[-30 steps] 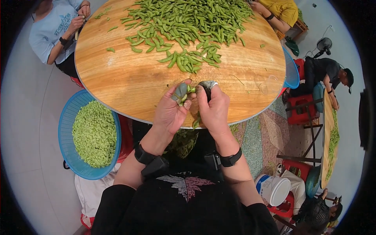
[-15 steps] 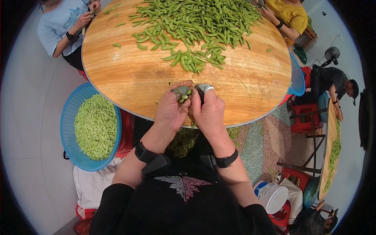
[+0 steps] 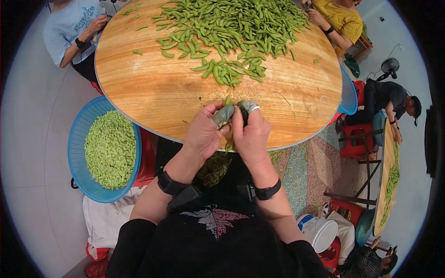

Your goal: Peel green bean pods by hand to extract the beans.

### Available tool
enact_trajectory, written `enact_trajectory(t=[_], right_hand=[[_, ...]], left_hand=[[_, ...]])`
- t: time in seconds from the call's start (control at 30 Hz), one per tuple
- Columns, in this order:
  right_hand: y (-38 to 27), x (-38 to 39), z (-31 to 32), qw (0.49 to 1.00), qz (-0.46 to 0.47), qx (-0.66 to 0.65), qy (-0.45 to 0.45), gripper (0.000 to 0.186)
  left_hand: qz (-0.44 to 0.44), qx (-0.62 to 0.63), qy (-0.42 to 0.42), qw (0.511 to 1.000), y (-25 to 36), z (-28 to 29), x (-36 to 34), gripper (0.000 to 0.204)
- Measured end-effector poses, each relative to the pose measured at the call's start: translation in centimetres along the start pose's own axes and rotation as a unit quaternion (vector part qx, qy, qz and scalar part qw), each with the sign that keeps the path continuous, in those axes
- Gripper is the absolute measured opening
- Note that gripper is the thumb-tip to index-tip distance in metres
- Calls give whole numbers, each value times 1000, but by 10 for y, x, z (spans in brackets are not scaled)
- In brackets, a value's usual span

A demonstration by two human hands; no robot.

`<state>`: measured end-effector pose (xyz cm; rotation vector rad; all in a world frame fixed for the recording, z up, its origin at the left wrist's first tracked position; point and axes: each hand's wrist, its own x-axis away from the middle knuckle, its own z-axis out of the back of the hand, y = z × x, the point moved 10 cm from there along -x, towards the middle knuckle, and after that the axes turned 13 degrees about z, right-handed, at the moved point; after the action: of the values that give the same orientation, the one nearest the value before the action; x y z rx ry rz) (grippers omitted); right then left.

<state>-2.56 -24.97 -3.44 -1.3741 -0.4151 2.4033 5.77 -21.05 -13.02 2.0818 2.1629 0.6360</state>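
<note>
A person's left hand [image 3: 204,134] and right hand [image 3: 250,132] meet at the near edge of a round wooden table [image 3: 148,92], fingers pinched on one green pod [image 3: 225,116]. Splitting it cleanly likely needs steady thumb pressure along the seam. Left of the grip, a blue basket [image 3: 79,139] holds shelled beans [image 3: 110,148]; beyond lies a pod heap [image 3: 232,28].

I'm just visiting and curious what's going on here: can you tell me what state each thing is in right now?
Bean pod: pinched between both hands, over the table's near edge.
Left hand: closed on the pod.
Right hand: closed on the pod, metal cap on one fingertip.
Round wooden table: loaded with a heap of green pods.
Blue basket: holds a mound of pale green beans.
</note>
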Motion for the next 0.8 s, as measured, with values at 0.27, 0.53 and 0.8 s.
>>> enact_trajectory(t=[0.27, 0.53, 0.8], right_hand=[[48, 32, -35, 815, -371, -444, 4, 14], [82, -38, -67, 941, -28, 115, -317, 27], [53, 13, -28, 942, -225, -143, -203, 23]], left_hand=[[-57, -156, 8, 986, 16, 0, 4, 17], [-56, -261, 71, 961, 22, 7, 13, 16], [-105, -410, 107, 900, 30, 16, 22, 30]])
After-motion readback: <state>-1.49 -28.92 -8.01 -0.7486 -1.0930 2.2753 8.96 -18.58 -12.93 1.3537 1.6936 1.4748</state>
